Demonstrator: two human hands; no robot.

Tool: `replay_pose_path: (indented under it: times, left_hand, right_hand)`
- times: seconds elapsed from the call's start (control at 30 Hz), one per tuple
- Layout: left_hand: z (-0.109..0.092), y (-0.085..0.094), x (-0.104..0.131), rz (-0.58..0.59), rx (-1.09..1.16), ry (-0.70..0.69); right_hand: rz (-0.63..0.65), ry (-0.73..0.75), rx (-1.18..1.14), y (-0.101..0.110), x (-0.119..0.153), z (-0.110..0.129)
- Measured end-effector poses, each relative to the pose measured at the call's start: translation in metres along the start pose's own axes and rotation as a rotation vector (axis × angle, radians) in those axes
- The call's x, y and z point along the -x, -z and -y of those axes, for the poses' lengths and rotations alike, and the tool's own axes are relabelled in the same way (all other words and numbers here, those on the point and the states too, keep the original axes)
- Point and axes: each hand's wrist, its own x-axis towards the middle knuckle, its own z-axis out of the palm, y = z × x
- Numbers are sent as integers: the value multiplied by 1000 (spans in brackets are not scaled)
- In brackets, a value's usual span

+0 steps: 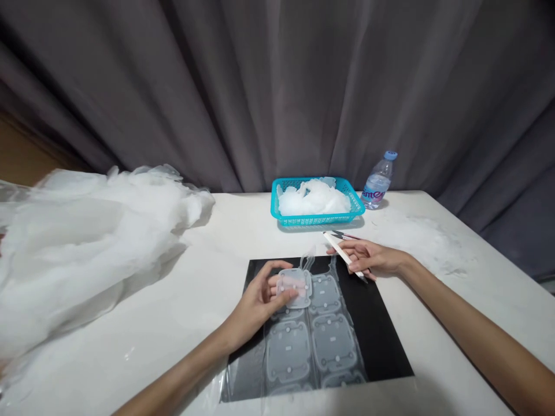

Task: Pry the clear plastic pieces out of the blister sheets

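My left hand (273,292) pinches a translucent square plastic piece (294,288) with rounded corners and small round bumps, thumb on its face and fingers behind. Beneath lies a clear plastic sheet with more such square pieces (333,341) in two columns, on a black mat (377,335). Loose strips of clear plastic (307,260) curl up just beyond the held piece. In my right hand (368,259), over the mat's far right corner, is a slim white pen-like tool (342,254), its dark tip pointing down toward me. A dark pointed tool (344,234) shows behind those fingers, partly hidden.
A turquoise basket (318,220) with white fluffy material (316,198) stands at the back, beside a water bottle (378,182). A big heap of similar white material (87,248) covers the table's left side. Thin whitish scraps (429,242) lie at right. A grey curtain (277,86) hangs behind.
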Motion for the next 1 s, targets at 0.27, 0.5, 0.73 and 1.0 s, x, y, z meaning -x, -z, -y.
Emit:
replay_pose_path:
  times: [0.27, 0.5, 0.73, 1.0]
  left_hand:
    - [-11, 10, 4, -71, -127, -114]
    - [-52, 49, -67, -259, -398, -378]
    - [-66, 61, -143, -336, -516, -442]
    - [-64, 75, -173, -299, -809, -392]
  right_hand:
    - [-234, 133, -56, -20, 1, -14]
    - [-479, 182, -13, -31, 2, -34]
    - [-525, 211, 16, -34, -5, -37]
    - [-512, 236, 80, -33, -4, -39]
